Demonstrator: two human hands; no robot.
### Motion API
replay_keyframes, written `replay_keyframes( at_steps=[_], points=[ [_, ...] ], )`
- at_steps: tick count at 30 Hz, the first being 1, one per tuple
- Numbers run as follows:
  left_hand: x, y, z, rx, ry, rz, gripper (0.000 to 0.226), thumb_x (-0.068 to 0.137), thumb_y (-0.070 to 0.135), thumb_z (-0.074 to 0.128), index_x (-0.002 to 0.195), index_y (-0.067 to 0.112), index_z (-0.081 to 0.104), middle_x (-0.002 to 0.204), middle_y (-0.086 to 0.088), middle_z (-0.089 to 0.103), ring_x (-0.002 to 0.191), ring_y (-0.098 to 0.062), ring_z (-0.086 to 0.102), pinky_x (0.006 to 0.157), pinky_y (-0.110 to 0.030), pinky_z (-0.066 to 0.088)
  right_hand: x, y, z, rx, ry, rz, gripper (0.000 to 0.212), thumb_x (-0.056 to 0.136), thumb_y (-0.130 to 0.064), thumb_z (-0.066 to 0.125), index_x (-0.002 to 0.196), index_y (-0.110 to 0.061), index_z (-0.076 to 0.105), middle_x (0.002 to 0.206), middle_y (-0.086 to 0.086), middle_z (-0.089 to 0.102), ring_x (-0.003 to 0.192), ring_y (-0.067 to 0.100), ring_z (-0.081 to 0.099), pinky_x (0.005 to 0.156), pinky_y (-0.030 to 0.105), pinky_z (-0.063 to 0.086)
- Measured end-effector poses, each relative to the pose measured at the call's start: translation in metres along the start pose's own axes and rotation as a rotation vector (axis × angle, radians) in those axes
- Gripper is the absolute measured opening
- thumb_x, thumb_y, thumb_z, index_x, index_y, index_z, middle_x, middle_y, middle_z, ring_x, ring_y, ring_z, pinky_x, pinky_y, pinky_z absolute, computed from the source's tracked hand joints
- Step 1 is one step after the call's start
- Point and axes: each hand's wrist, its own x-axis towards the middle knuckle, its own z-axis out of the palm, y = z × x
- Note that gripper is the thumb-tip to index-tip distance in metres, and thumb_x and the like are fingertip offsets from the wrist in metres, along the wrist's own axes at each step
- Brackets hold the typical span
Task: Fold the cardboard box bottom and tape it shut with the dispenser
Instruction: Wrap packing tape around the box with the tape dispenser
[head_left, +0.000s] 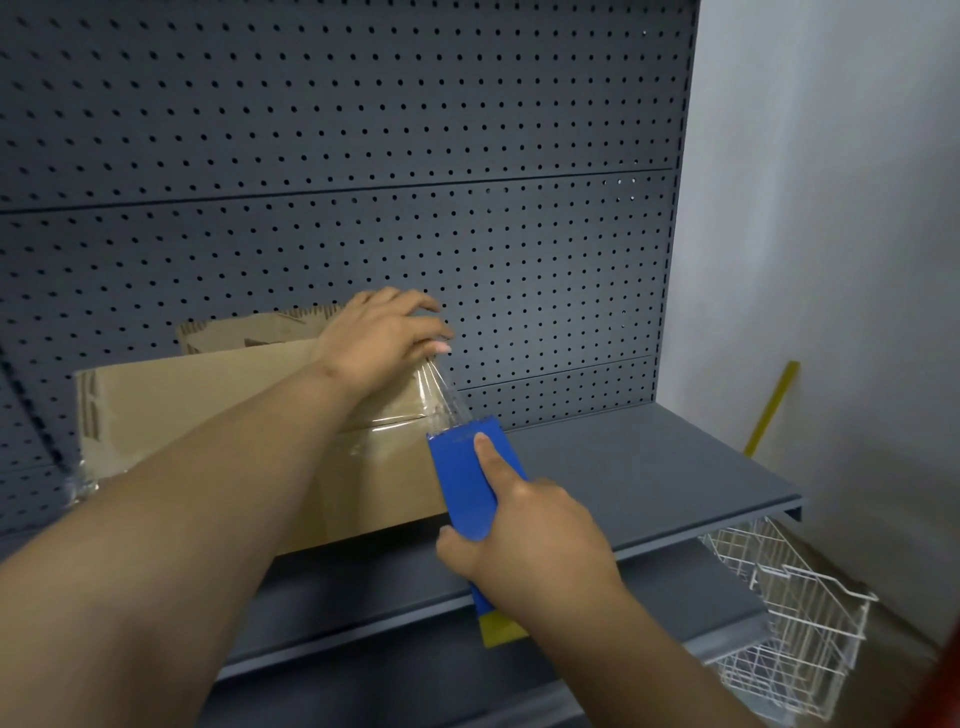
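Fingers of the right hand (535, 540) curled round a blue tape dispenser (467, 483), index finger (488, 457) laid straight along its flat top, yellow part showing below the wrist. Clear tape (441, 395) stretched taut from the dispenser's toothed front edge up to the near right corner of a cardboard box (208, 410). Left hand (382, 338) spread over that corner, palm down, fingers only loosely bent, pressing the tape end against the cardboard; no pinch visible. Strip of clear tape already running along the box's upturned face, with a crumpled end hanging off its left edge. Box lying on a dark grey shelf (649, 467), toward the shelf's left and back, against a grey pegboard panel (363, 156); flaps with printed markings poking up behind. Dispenser held just beside the box's right end, above the shelf's front edge. Lower shelf ledge beneath. White wire basket (795, 623) below the shelf's right end. Yellow stick (769, 410) leaning on the pale wall beyond the shelf's right edge.
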Motion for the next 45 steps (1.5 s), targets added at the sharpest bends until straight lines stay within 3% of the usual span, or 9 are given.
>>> replay_keyframes(
  at_steps=[7,12,16,23,26,32,38,40,45],
  points=[
    [0.0,-0.004,0.005,-0.069,0.065,-0.009,0.031,0.09,0.04,0.053,0.092,0.015,0.07,0.105,0.002,0.064,0.097,-0.026,0.057,0.086,-0.033,0.037,0.006,-0.003,0.006,0.067,-0.038,0.005,0.083,0.081,-0.051,0.049,0.146,-0.043,-0.001,0.103,0.006,0.048,0.093,0.024,0.053,0.07,0.031,0.045],
    [0.001,-0.004,0.007,0.0,0.063,0.011,0.033,0.091,0.04,0.05,0.097,0.014,0.071,0.118,-0.001,0.063,0.115,-0.03,0.052,0.108,-0.041,0.03,0.013,-0.004,0.007,0.065,-0.059,0.017,0.083,0.081,-0.051,0.049,0.146,-0.041,0.0,0.101,0.006,0.049,0.092,0.024,0.053,0.068,0.031,0.045],
    [0.0,-0.005,0.006,0.05,0.116,0.129,0.02,0.089,0.028,0.058,0.099,0.018,0.072,0.106,-0.002,0.069,0.106,-0.026,0.06,0.111,-0.034,0.017,0.018,-0.005,0.009,0.07,-0.063,0.031,0.083,0.08,-0.052,0.049,0.147,-0.041,0.001,0.105,0.007,0.053,0.094,0.024,0.055,0.072,0.032,0.047],
    [-0.007,-0.003,-0.005,0.103,0.003,0.219,0.079,0.085,0.067,-0.006,0.118,0.04,0.06,0.116,0.005,0.06,0.108,-0.016,0.057,0.114,-0.035,-0.004,0.02,-0.008,0.007,0.068,-0.074,0.061,0.083,0.079,-0.052,0.051,0.146,-0.042,0.003,0.106,0.006,0.053,0.095,0.024,0.055,0.073,0.033,0.048],
    [-0.01,-0.008,-0.005,0.176,-0.021,0.318,0.067,0.088,0.065,0.003,0.11,0.044,0.062,0.12,-0.005,0.059,0.105,-0.019,0.061,0.113,-0.04,-0.005,0.021,-0.009,0.007,0.059,-0.072,0.063,0.083,0.079,-0.053,0.051,0.146,-0.042,0.004,0.106,0.005,0.052,0.094,0.023,0.054,0.071,0.031,0.048],
    [-0.012,-0.009,0.004,0.259,0.023,0.48,0.049,0.092,0.052,0.028,0.078,0.03,0.07,0.123,0.0,0.063,0.126,-0.022,0.05,0.114,-0.041,0.013,0.021,-0.01,0.007,0.038,-0.07,0.066,0.083,0.079,-0.052,0.051,0.147,-0.041,0.005,0.111,0.005,0.053,0.094,0.023,0.054,0.07,0.03,0.047],
    [-0.016,-0.003,0.019,0.103,0.074,0.567,0.025,0.078,0.011,0.064,0.103,0.01,0.071,0.098,-0.01,0.072,0.103,-0.029,0.066,0.096,-0.05,0.038,0.021,-0.009,0.005,0.043,-0.068,0.067,0.083,0.079,-0.054,0.051,0.147,-0.041,0.006,0.121,0.004,0.052,0.097,0.021,0.052,0.072,0.029,0.045],
    [-0.019,-0.006,0.018,0.043,0.068,0.564,0.017,0.084,0.019,0.059,0.093,0.012,0.072,0.095,-0.007,0.072,0.107,-0.029,0.064,0.097,-0.051,0.039,0.02,-0.009,0.005,0.048,-0.068,0.061,0.083,0.079,-0.054,0.052,0.147,-0.042,0.006,0.12,0.003,0.052,0.098,0.021,0.052,0.073,0.029,0.045],
    [-0.02,-0.002,0.011,0.089,0.056,0.524,0.063,0.098,0.048,0.016,0.078,0.017,0.067,0.086,0.0,0.071,0.106,-0.02,0.065,0.104,-0.04,0.03,0.019,-0.009,0.006,0.041,-0.062,0.048,0.082,0.079,-0.055,0.052,0.146,-0.043,0.006,0.117,0.003,0.053,0.093,0.02,0.051,0.072,0.029,0.046]
  ],
)
